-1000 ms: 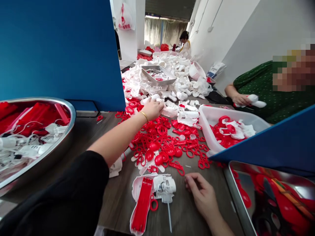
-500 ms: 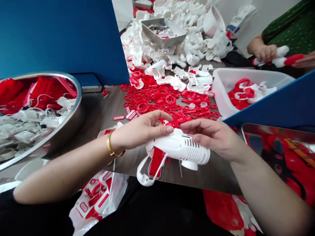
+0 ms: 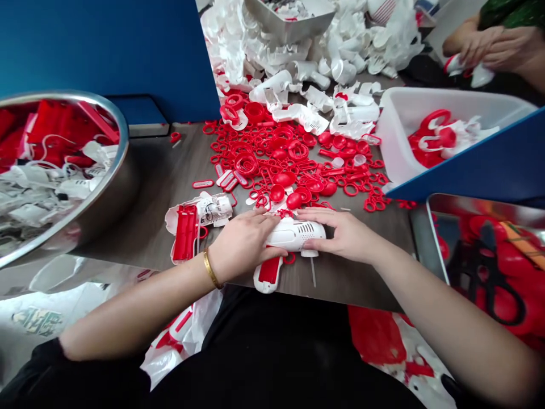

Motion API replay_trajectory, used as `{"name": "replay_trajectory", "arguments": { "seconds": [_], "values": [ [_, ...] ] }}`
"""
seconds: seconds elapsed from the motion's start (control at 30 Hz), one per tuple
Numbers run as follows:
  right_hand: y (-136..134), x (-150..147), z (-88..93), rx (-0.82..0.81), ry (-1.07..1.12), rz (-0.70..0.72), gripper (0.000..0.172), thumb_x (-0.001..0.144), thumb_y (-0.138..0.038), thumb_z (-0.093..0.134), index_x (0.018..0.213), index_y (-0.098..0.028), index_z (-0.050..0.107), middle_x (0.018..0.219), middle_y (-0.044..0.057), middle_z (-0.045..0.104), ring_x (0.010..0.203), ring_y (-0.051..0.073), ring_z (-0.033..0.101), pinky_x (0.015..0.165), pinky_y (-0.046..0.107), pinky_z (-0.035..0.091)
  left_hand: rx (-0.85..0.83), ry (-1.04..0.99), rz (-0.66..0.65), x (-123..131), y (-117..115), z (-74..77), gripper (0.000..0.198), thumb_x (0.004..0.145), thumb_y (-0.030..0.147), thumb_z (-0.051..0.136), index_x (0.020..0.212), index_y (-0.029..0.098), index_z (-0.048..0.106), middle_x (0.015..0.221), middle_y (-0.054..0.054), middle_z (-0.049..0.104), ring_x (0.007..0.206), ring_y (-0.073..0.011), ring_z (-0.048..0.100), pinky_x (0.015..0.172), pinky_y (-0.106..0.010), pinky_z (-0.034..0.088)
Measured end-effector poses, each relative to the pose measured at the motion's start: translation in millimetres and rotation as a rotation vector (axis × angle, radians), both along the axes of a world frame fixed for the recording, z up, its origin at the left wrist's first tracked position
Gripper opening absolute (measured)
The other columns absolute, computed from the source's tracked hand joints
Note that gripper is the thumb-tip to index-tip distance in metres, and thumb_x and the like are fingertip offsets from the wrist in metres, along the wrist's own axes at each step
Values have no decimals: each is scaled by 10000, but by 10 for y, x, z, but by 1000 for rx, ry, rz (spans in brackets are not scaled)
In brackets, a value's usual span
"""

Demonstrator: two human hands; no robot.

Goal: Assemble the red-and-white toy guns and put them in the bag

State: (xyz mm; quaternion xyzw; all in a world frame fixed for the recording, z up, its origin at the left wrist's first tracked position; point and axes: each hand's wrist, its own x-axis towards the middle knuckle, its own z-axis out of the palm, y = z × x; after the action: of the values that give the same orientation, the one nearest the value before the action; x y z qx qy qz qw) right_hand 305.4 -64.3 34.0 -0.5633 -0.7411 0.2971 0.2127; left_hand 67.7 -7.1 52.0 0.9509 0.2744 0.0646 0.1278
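Note:
A white pistol-shaped plastic housing (image 3: 293, 236) with vent slots and a red-lined handle lies level at the table's near edge, both hands around it. My left hand (image 3: 244, 241) is closed over its rear end above the handle, the thumb below and fingers on top. At the vented front end, my right hand (image 3: 347, 234) grips with fingers above and thumb below. My fingers hide parts of the housing. Left of my left hand rests an opened housing (image 3: 186, 233) with a red handle compartment and wires. Small red and white parts (image 3: 293, 200) lie just beyond my fingers.
A steel basin (image 3: 121, 142) of scrap stands left; a translucent bin (image 3: 395, 147) stands right. Red rings and cups (image 3: 272, 153) cover the table's middle, with white shells behind. Black scissors (image 3: 485, 278) lie in the right tray. A co-worker's hands (image 3: 494, 48) hold a red-and-white part.
Both hands have brought the housing down from a tilted position to level near the tabletop. The white frame hanging off its handle now lies against the handle. My view has tilted downward.

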Motion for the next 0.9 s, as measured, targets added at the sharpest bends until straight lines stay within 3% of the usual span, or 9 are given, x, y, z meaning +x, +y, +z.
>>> {"name": "replay_trajectory", "arguments": {
  "seconds": [0.13,0.33,0.4,0.47,0.57,0.67,0.73,0.83,0.9],
  "values": [
    [-9,-56,6,-16,-71,-3,502,781,-384,698,1250,-232,603,1277,61,636,1174,261,596,1017,465,467,-33,76,10,72,37,-27,575,826,509,626,1218,96,548,1136,-152,653,1077,-288,617,949,-400,489],
    [-37,-69,73,-49,-100,6,473,778,-389,683,1210,-214,608,1154,70,688,1039,255,655,917,443,524,-85,259,-40,256,129,19,533,767,581,619,1042,126,579,1022,-130,616,867,-282,648,767,-377,522],
    [-150,-39,10,9,-18,-75,519,781,-402,676,1256,-222,566,1265,84,625,1143,261,603,955,437,504,-143,237,-32,262,112,-11,522,774,543,632,1080,131,535,1045,-127,605,902,-275,640,782,-360,514],
    [-320,-5,-88,54,68,-300,495,805,-464,635,1221,-203,568,1222,108,636,1100,252,624,877,400,545,-204,204,1,233,78,-48,513,768,490,663,1101,134,502,1060,-127,597,950,-278,627,816,-367,506],
    [-586,-18,-211,-191,202,-584,453,864,-589,485,960,-172,633,789,68,690,642,174,667,531,283,543,-272,108,52,152,18,-98,514,752,432,697,1107,131,478,1074,-132,582,995,-283,605,856,-392,499],
    [-721,-167,-218,-455,425,-435,517,878,-631,421,916,-162,637,708,45,670,541,141,618,482,254,502,-287,-100,82,54,-73,-148,580,723,445,725,1124,133,446,1065,-121,562,986,-271,590,838,-390,505],
    [-709,-303,-162,-333,437,-351,475,876,-609,449,847,-171,631,687,35,658,581,146,617,532,256,497,-264,-256,91,-12,-161,-190,601,726,473,721,1139,157,421,1058,-100,545,965,-249,584,816,-374,508],
    [-600,-450,-38,13,258,-306,442,889,-556,455,664,-192,566,612,22,604,571,145,583,543,257,458,-232,-441,147,-106,-300,-254,622,741,528,701,1158,198,379,1042,-70,517,922,-217,578,786,-353,506],
    [-529,-489,44,161,185,-233,451,898,-554,429,650,-201,560,616,24,595,574,148,578,547,261,456,-226,-562,217,-165,-371,-269,683,720,607,691,1163,218,346,1048,-65,494,922,-210,568,778,-350,503]
  ]
}}
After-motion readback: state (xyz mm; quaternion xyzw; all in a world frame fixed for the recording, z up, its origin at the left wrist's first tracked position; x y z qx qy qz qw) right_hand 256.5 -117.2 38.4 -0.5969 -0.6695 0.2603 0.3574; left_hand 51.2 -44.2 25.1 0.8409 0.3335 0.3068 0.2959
